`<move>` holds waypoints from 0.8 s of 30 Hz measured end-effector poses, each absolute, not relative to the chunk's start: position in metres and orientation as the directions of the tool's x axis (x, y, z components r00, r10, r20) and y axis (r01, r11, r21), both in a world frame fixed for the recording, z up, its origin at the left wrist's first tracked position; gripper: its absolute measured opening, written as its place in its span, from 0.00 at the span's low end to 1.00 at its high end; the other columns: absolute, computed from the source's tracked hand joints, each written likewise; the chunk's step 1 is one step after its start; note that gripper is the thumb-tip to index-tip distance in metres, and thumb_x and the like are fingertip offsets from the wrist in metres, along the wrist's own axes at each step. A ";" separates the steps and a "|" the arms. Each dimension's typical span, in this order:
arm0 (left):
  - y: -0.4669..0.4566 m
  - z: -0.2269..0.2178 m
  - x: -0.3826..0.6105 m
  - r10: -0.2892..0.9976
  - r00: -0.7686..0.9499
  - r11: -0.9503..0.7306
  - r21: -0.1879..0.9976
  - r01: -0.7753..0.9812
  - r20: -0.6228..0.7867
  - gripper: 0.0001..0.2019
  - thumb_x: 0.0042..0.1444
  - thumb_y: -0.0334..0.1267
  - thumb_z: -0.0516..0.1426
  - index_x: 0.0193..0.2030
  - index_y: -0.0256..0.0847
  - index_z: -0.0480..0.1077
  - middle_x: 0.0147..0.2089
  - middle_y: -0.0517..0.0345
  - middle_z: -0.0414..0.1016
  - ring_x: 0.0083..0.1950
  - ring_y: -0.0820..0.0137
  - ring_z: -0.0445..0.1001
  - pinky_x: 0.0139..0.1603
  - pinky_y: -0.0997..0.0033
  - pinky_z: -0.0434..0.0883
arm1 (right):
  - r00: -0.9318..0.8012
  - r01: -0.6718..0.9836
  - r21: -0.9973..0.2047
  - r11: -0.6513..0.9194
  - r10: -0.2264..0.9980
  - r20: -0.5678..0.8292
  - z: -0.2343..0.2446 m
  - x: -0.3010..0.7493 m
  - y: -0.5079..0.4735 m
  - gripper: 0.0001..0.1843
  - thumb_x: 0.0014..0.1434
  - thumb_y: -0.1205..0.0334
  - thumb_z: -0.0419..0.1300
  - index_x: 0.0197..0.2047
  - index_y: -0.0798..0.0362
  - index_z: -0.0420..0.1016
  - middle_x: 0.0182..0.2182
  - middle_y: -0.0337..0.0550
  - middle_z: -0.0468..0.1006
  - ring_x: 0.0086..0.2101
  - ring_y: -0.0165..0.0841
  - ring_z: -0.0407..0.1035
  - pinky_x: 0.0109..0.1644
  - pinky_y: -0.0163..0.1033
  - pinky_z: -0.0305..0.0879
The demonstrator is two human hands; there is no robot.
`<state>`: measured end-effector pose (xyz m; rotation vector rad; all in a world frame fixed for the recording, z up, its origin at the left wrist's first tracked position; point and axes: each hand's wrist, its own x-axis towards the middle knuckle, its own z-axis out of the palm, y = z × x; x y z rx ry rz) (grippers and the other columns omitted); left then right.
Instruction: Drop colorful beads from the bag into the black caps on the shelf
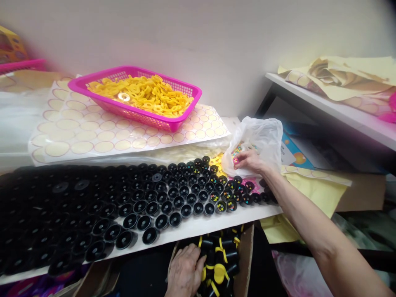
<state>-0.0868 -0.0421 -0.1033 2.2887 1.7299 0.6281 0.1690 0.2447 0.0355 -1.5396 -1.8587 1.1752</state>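
Observation:
My right hand reaches to the mouth of a white plastic bag holding tiny coloured beads. Its fingers are pinched around a small pink piece with coloured bits at it; its exact kind is too small to tell. Below, my left hand lies with fingers extended at the edge of a cardboard box. Inside that box are black containers with yellow caps. Rows of open black cups stand upright on the table; several near the bag contain coloured beads.
A pink basket full of yellow plastic pieces sits on sheets of round stickers at the back. A white shelf with crumpled paper juts in at right. Yellow sheets hang under my right forearm.

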 end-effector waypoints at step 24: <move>-0.048 -0.094 -0.082 0.987 0.155 -0.148 0.522 0.840 0.031 0.04 0.52 0.32 0.59 0.27 0.40 0.68 0.30 0.60 0.74 0.33 0.70 0.73 0.36 0.70 0.65 | -0.754 0.624 -0.338 0.705 0.656 -0.022 0.068 0.004 0.217 0.12 0.49 0.71 0.52 0.31 0.53 0.77 0.32 0.44 0.75 0.34 0.35 0.66 0.35 0.37 0.55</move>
